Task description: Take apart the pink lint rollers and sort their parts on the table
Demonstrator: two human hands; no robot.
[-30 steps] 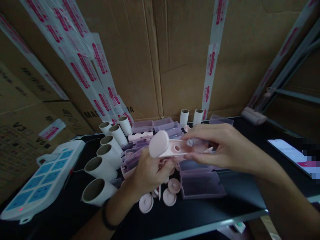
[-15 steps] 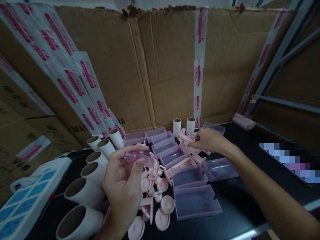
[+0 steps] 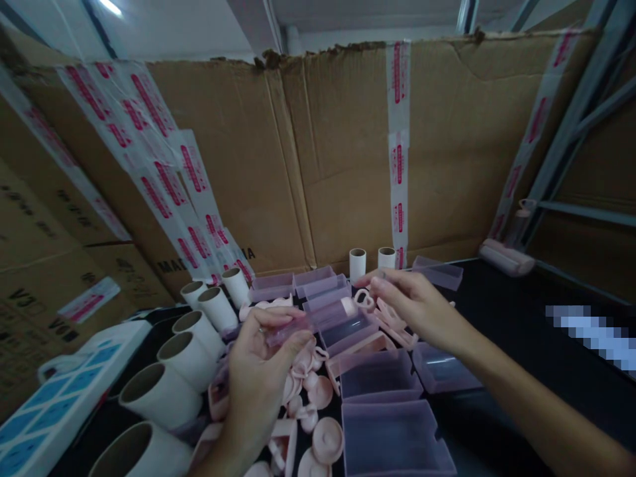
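My left hand point(image 3: 261, 358) grips a clear pinkish-purple plastic tube point(image 3: 320, 317), tilted slightly up to the right with a pale pink end. My right hand point(image 3: 415, 301) is pinched just above that end. A pale pink piece with a heart-shaped loop point(image 3: 364, 300) shows at its fingertips, partly hidden by the fingers. Below lie translucent purple trays point(image 3: 392, 437) and several loose pink plastic parts, among them round discs point(image 3: 328, 439) and a long bar-like piece point(image 3: 358, 354).
White cardboard tubes point(image 3: 159, 391) stand in a row on the left, beside a white-and-blue power strip point(image 3: 74, 384). Two smaller white tubes point(image 3: 357, 264) stand at the back. A large taped cardboard box point(image 3: 342, 152) walls the far side. A pink cylinder point(image 3: 507, 257) lies at the right rear.
My right hand has lifted from the pink parts at the back, with a pink looped piece now at its fingertips. My left hand has turned the tube toward it. The view has tilted up.
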